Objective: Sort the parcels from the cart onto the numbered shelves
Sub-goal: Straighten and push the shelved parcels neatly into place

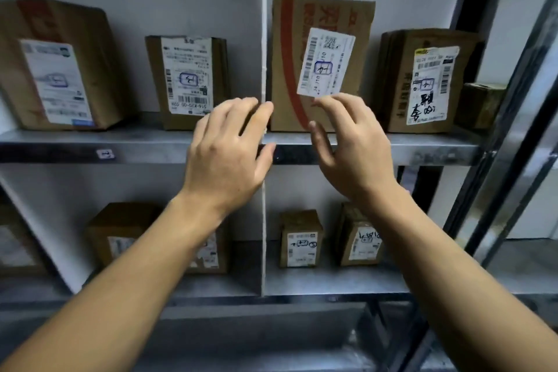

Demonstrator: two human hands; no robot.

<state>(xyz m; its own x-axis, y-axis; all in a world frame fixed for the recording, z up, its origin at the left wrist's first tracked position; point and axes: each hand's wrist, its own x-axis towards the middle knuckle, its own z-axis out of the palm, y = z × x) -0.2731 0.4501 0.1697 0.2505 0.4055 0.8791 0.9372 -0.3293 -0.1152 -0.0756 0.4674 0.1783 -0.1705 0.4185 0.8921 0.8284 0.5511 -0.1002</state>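
Observation:
A tall cardboard parcel with a red stripe and a white label stands upright on the upper shelf, just right of the white divider. My left hand hovers in front of the divider with relaxed, straight fingers and holds nothing. Just below the parcel's label, my right hand is spread open, its fingertips close to the parcel's lower front; contact is unclear. Both forearms reach up from the bottom of the view.
The upper shelf also holds a large box at far left, a smaller box, a labelled box and a small box at right. Several small parcels stand on the lower shelf. A metal upright frames the right side.

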